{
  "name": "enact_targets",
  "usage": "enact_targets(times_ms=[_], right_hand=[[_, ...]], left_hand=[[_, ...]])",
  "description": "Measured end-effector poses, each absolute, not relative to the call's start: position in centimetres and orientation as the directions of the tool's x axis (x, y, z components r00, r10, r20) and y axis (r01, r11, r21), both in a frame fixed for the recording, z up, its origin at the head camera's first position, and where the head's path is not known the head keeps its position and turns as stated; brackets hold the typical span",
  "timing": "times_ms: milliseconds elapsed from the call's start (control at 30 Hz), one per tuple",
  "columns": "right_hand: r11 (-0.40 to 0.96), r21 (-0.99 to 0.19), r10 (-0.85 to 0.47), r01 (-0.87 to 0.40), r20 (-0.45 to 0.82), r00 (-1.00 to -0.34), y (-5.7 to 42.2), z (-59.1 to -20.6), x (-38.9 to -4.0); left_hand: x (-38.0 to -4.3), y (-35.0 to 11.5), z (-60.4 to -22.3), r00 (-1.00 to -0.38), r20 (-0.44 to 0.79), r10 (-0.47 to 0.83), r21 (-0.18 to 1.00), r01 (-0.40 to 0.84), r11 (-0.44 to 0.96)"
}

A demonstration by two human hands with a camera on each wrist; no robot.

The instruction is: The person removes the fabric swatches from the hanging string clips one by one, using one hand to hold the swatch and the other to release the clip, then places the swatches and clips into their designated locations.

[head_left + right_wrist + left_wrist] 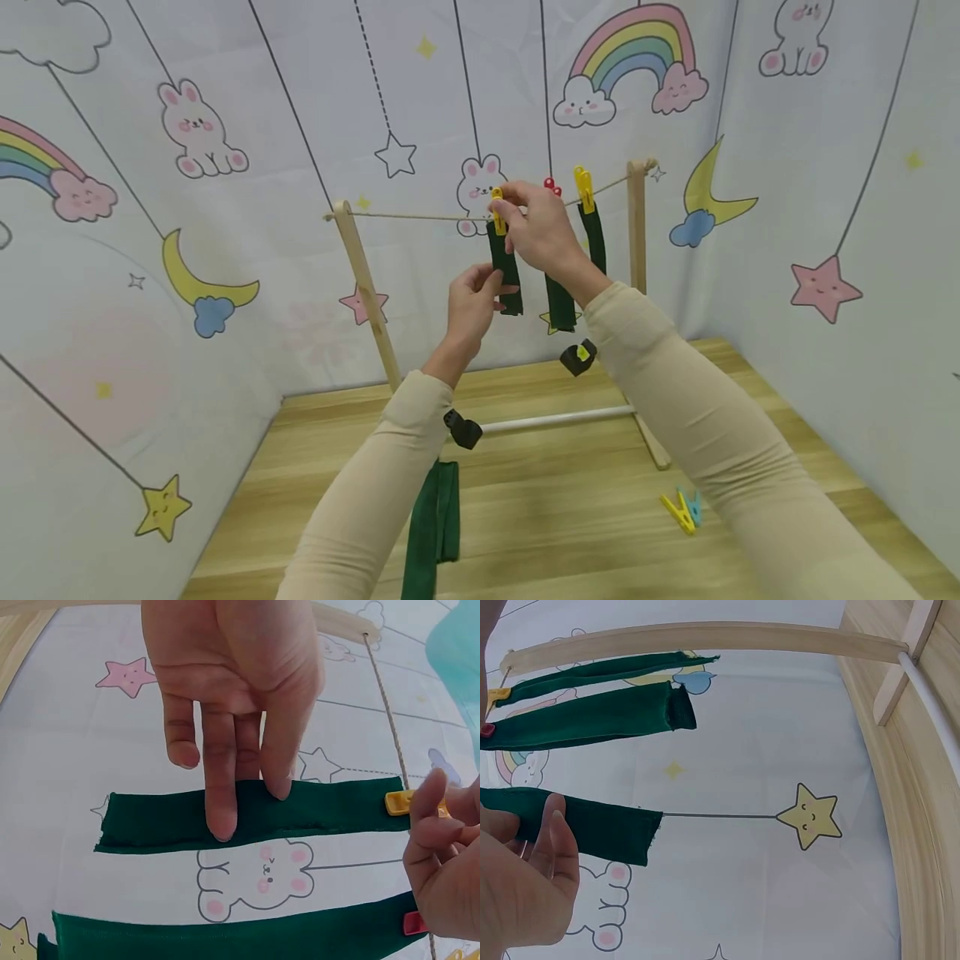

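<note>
Head view: L hand pinches green strip hanging at the rope while R hand grips its yellow clip, & the fabric looks light, soft, prob. floppy & non-fragile, so best held nr top edge, w/ clip squeezed by its ends.

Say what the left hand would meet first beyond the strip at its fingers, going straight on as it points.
Probably the neighbouring green strip under the red clip; depth is unclear, so the left hand might miss it.
</note>
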State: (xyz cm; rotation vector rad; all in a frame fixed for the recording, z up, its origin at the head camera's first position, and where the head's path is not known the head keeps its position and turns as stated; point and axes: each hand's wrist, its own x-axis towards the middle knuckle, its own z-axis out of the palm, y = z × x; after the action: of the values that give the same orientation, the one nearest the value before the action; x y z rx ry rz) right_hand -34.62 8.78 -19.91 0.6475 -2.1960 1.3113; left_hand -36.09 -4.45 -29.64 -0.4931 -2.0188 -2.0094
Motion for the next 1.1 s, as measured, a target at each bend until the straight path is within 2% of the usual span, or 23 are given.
enact_targets(times_ms=[167, 300, 567, 1100], right_hand=[[0.418, -0.623, -0.099, -0.662, 0.693, -0.714, 8.9, -20.2, -34.6], [0.357, -0.634, -0.052, -0.686, 0.720, -0.692, 8.9, -20.3, -34.7], [0.299, -0.671, -0.029, -0.678, 0.704, -0.710, 8.9, -19.9, -35.0], [0.181, -0.691, 0.014, -0.700, 0.713, -0.701, 7.5, -17.4, -35.1]], left_hand=[[-36.0, -4.4, -29.8, -0.913, 0.403, 0.065, 0.915, 0.403, -0.006], [-35.9, -4.4, -29.7, -0.913, 0.402, 0.071, 0.915, 0.404, 0.002], [-35.6, -4.7, -29.3, -0.905, 0.417, 0.081, 0.907, 0.420, 0.015], [-35.7, -5.0, -29.7, -0.904, 0.416, 0.103, 0.908, 0.419, 0.014]])
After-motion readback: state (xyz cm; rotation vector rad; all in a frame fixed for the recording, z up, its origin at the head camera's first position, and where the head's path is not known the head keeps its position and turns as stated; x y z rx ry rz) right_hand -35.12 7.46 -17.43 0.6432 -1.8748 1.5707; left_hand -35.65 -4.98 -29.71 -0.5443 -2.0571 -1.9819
